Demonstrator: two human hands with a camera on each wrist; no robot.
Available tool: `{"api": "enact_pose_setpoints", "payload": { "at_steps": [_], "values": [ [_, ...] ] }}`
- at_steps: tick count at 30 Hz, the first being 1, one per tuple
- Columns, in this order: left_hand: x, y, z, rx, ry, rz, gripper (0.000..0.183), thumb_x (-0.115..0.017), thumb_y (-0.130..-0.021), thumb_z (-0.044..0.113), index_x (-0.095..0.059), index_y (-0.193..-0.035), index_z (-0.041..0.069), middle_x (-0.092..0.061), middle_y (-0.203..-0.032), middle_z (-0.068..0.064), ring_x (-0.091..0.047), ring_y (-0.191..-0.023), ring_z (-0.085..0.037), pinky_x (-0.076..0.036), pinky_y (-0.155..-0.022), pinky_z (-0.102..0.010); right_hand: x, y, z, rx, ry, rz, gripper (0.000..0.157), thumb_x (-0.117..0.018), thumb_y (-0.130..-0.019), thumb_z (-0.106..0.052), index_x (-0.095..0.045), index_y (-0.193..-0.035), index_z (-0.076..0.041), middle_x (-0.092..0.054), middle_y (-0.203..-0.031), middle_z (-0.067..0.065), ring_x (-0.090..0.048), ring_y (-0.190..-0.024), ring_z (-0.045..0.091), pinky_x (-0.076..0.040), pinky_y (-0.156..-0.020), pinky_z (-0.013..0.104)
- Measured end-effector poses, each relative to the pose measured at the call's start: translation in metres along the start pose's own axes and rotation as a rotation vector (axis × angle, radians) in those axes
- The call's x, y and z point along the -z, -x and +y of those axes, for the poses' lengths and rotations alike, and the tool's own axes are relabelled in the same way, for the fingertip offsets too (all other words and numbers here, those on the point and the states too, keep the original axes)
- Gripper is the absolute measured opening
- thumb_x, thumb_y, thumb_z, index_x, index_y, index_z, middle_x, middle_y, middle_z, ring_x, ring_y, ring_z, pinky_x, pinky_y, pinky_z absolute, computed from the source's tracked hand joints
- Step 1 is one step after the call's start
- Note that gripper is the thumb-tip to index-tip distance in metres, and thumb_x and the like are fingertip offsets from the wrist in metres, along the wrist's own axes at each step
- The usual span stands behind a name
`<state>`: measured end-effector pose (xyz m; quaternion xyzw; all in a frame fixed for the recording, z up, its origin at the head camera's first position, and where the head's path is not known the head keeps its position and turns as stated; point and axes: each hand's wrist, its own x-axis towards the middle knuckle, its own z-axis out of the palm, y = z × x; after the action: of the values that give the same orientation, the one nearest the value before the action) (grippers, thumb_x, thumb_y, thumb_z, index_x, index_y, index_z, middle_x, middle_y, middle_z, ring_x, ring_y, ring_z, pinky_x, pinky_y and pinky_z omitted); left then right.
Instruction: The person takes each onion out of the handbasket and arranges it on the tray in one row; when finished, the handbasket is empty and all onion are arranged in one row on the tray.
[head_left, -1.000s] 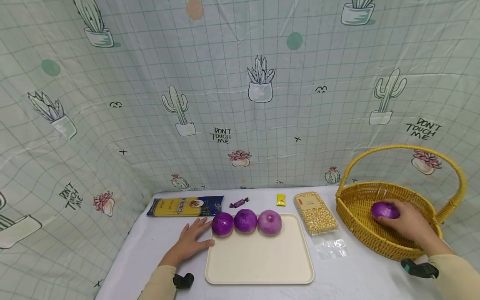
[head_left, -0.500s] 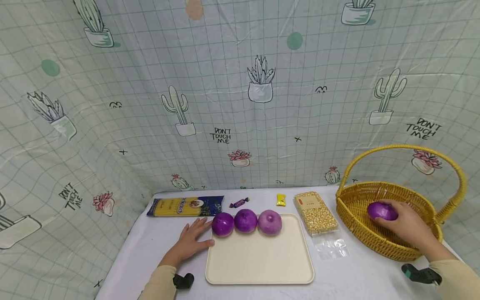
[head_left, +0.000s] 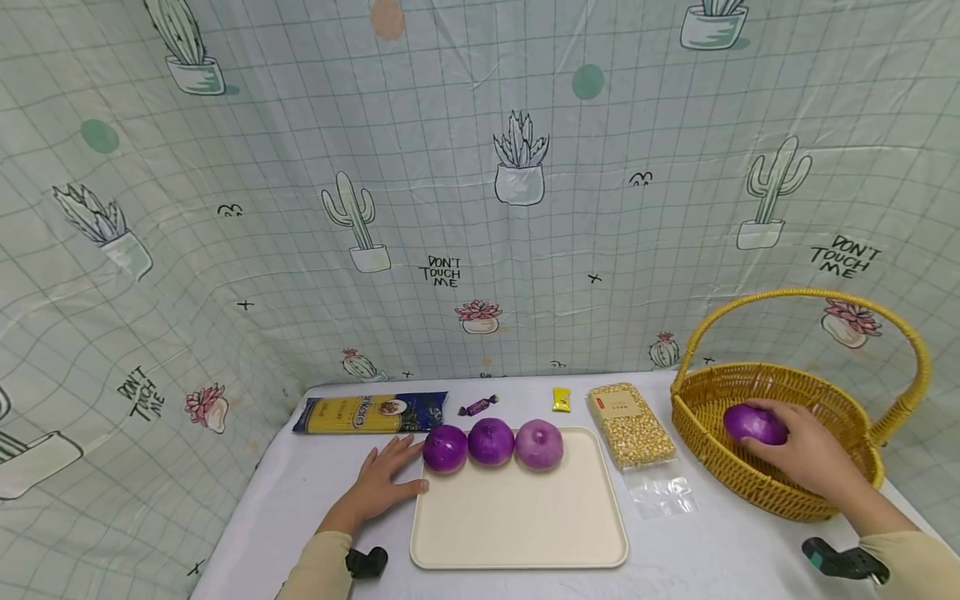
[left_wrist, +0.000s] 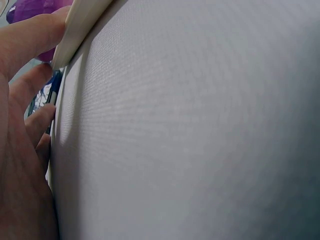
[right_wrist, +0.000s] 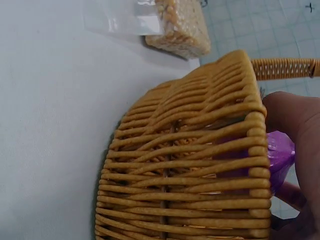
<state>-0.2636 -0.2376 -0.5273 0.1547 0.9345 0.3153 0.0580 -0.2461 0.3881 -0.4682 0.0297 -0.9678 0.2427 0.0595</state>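
Observation:
My right hand grips a purple onion inside the yellow wicker basket. In the right wrist view the basket wall hides part of that onion. On the left, my left hand lies with fingers spread on the table, its thumb and fingertips touching the left edge of the cream tray. The left wrist view shows the thumb against the tray's rim. Along the tray's back edge sit a dark purple onion, another onion and a paler one.
Behind the tray lie a pasta packet, a purple-wrapped candy and a small yellow packet. A bag of corn kernels stands between tray and basket. The basket's tall handle arches over it. A patterned cloth hangs behind.
My right hand has shifted slightly left within the basket, carrying the gripped onion. The left hand and the onions on the tray have stayed put.

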Motion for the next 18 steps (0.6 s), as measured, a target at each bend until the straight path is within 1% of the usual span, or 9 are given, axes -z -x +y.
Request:
{"api": "enact_pose_setpoints", "payload": {
  "at_steps": [9,18],
  "values": [
    [-0.002,-0.003,-0.003,-0.005,-0.005,0.011,0.073,-0.073,-0.09,0.044,-0.05,-0.151,0.009,-0.035,-0.161,-0.021,-0.018,-0.152,-0.044,-0.002,-0.122,-0.065,0.003,0.005,-0.012,0.008,-0.01,0.005,0.071,-0.074,-0.094,-0.034,-0.044,-0.142,0.009,-0.037,-0.132,0.045,-0.049,-0.108,0.067,-0.054,-0.079,0.071],
    [-0.001,-0.002,-0.002,-0.013,-0.005,0.009,0.074,-0.074,-0.09,0.043,-0.05,-0.151,0.009,-0.035,-0.161,-0.022,-0.02,-0.152,-0.045,-0.003,-0.121,-0.066,0.009,0.013,-0.025,0.036,-0.01,0.032,0.068,-0.076,-0.093,-0.033,-0.047,-0.141,0.006,-0.041,-0.13,0.042,-0.051,-0.107,0.066,-0.055,-0.078,0.07]
  ]
}}
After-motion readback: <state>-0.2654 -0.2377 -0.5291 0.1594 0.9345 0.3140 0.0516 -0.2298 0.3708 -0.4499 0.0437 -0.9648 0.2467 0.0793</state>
